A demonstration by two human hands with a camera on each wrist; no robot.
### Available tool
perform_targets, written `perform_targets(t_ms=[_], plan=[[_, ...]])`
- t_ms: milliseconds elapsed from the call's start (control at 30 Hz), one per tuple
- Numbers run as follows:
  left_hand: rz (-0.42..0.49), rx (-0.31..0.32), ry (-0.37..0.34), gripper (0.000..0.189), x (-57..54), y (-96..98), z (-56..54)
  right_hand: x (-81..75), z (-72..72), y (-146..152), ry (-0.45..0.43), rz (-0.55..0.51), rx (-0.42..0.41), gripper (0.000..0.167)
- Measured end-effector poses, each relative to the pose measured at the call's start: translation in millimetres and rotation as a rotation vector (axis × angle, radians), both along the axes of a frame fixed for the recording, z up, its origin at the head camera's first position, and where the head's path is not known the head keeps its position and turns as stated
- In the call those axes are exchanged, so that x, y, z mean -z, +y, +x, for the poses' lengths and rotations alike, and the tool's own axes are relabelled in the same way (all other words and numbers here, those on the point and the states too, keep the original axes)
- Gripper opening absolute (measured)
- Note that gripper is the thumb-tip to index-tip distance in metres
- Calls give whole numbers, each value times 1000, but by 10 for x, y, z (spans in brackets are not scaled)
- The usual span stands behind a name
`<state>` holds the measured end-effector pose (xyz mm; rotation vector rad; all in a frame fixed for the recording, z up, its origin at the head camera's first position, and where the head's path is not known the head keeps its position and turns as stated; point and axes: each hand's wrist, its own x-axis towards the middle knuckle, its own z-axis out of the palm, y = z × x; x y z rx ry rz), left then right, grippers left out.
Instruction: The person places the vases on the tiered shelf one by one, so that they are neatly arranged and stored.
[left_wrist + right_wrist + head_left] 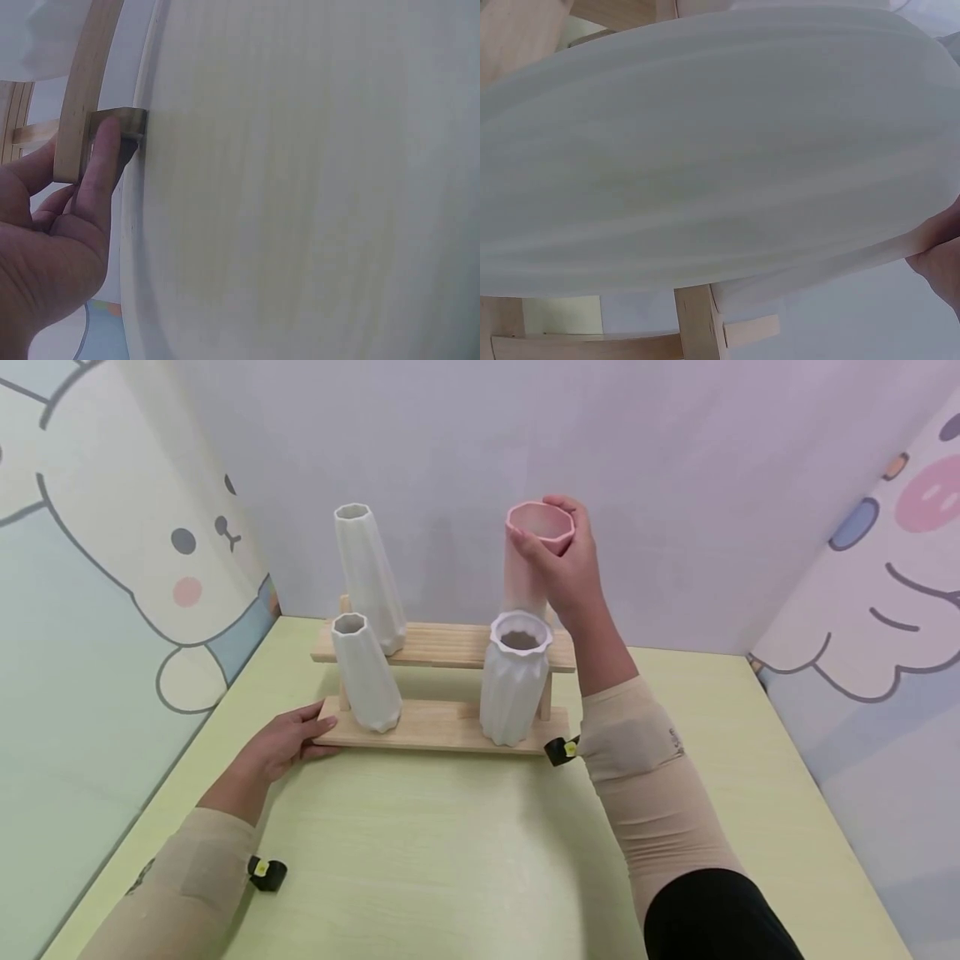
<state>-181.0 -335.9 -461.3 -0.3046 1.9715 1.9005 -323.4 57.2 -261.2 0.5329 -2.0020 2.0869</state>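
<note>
A pink vase [525,578] stands upright at the right of the upper shelf, its lower part hidden behind a white fluted vase [513,693]. My right hand [572,564] grips the pink vase near its rim, thumb in front. In the right wrist view the fluted vase [727,165] fills most of the picture, with part of my hand [941,262] at the edge. My left hand [281,743] holds the left end of the two-tier wooden stand [442,737] at its lower board. In the left wrist view my fingers pinch that board [82,105].
A tall white vase [371,581] stands at the left of the upper shelf, and a shorter white vase [366,677] below it on the lower board. The stand sits on a pale green table [420,843], before a plain back wall [420,460] and cartoon-printed side panels.
</note>
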Motion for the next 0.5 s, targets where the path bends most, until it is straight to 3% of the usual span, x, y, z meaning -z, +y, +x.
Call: perform_targets(t_ms=[500], plan=[[-15, -3, 13, 74, 1, -4, -47, -15, -14, 20, -13, 18, 5, 69]])
